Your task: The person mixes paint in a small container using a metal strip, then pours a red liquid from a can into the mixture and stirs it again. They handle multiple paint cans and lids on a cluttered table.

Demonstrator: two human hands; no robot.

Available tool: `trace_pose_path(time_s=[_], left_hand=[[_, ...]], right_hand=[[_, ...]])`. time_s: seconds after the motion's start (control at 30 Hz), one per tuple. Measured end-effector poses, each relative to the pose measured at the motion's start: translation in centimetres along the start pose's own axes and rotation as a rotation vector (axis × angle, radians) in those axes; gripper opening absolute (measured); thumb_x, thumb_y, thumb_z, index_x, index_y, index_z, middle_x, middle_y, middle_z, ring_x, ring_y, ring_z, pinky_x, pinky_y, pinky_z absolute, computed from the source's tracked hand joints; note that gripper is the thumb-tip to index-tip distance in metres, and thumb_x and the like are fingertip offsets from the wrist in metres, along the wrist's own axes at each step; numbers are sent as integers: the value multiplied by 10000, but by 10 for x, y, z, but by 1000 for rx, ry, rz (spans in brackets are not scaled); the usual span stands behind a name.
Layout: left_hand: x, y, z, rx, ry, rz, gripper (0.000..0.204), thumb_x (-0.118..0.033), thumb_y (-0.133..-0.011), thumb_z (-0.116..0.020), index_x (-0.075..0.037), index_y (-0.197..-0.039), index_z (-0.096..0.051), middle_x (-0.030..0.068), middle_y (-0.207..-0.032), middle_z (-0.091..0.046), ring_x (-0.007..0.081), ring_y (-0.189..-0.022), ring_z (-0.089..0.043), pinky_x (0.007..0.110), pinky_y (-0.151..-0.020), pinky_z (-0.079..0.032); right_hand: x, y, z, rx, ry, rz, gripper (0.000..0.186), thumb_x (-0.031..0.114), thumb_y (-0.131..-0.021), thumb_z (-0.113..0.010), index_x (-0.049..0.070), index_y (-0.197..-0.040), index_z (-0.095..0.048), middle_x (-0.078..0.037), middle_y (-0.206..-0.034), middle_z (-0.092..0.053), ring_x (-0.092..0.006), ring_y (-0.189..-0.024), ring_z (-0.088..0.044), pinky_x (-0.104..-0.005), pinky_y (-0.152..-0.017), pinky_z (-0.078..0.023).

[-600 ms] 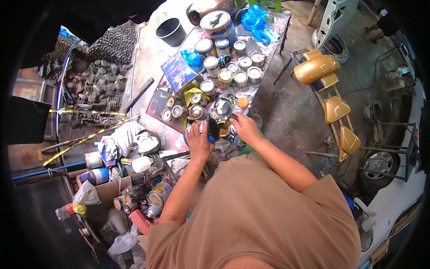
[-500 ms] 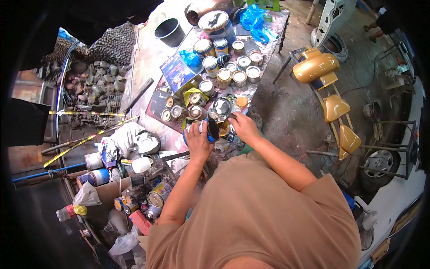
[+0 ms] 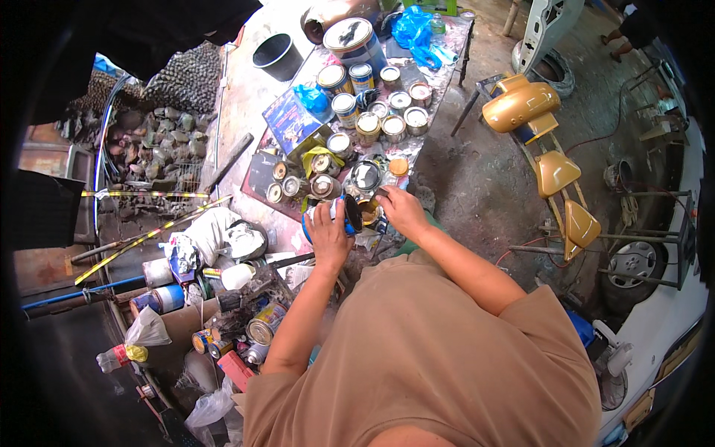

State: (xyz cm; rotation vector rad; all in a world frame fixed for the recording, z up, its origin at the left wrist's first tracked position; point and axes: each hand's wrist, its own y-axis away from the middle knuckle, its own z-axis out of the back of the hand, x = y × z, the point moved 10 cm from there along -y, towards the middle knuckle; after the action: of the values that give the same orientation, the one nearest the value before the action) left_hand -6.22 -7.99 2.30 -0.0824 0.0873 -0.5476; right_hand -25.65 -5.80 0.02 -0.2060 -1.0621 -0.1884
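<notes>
My left hand point(image 3: 328, 226) grips a blue paint can point(image 3: 351, 216), tipped on its side with its dark mouth toward the right. Between the fingers of my right hand point(image 3: 404, 212) is a small flat tool with a dark handle point(image 3: 382, 191); its lower end points at an open can point(image 3: 370, 216) with ochre-yellow contents. That open can sits between my hands, partly hidden by the tilted one. Just beyond stands a can with a dark rim and greyish top point(image 3: 366, 176), beside a container with a tan-orange lid point(image 3: 398, 167).
Several paint cans point(image 3: 368, 128) crowd the table, with a large pail point(image 3: 354, 43) behind them. A black bucket point(image 3: 276, 57) stands at the far left. Gold-painted panels point(image 3: 521, 108) rest on a rack to the right. Cans and rags point(image 3: 223, 231) clutter the left side.
The flat tool in my right hand has tilted, and more of it shows above the open can. My left hand still holds the blue can tipped. The view has shifted slightly.
</notes>
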Motion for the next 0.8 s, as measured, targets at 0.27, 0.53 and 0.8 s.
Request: trace_pose_path(time_s=[0.27,0.53,0.8], left_hand=[[-3,-4,5,21,5,-13,1035,-180,-618,-923,-168,-1539,-453,132,-1441,-487,364,-1426,-432,671,-1192,-282],[-3,-4,9,40,-10,-13,1037,-186,-623,-919,-165,-1547,-446,139,-1450,-486,368,-1427,-434,666,-1197,-285],[-4,-4,12,28,-4,-26,1010,-161,-630,-900,-157,-1538,-459,141,-1446,-492,377,-1422,-438,670,-1195,-284]], right_hand=[[1,1,3,-57,2,57,352,255,-1009,-653,-53,-1177,-686,-255,-1142,-721,-438,-1052,-690,-481,-906,-551],[3,2,1,-49,-2,56,364,259,-1014,-652,-57,-1192,-687,-250,-1160,-722,-434,-1065,-692,-474,-919,-553],[7,3,2,-32,-6,43,355,255,-1016,-646,-49,-1196,-688,-241,-1144,-725,-435,-1035,-694,-475,-891,-554]])
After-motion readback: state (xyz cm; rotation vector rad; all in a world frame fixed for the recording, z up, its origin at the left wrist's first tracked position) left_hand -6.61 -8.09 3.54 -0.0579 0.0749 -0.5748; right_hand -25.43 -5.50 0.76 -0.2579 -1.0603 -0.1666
